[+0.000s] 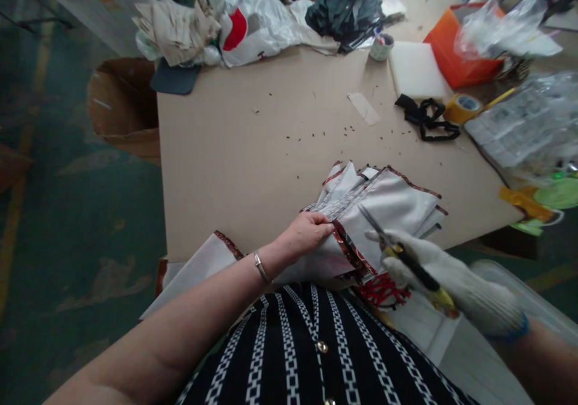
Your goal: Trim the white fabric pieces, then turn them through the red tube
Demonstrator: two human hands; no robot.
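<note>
White fabric stack (392, 203): landmark for these notes; fanned layers edged in brown patterned trim (413, 183), lying on the near part of the beige table (217, 152), the front hanging toward the wearer.
Left hand (307, 233): bare, at the stack's left near side, thumb and fingers pinching a trimmed fold; presumably gripped there to keep layers from sliding.
Right hand (419, 260): white-gloved, at the stack's right near side, wrapped around yellow-and-black-handled snips (410, 266); tip directed over the stack. Blurred; cannot tell whether the blades are parted. Glove probably protects against handle rub.
Draped fabric (198, 266): left of the stack, partly under the left forearm; white, similar trim.
Red cords (383, 290): just below the stack, by the wearer's front.
Dark clippings (313, 135): scattered beyond the stack.
Paper slip (363, 109): beyond the stack, past most clippings.
Black strap (428, 119), yellow tape roll (463, 109): beyond the stack, rightward; perhaps set aside for working room.
Orange bin (451, 44): farther beyond, same side.
</note>
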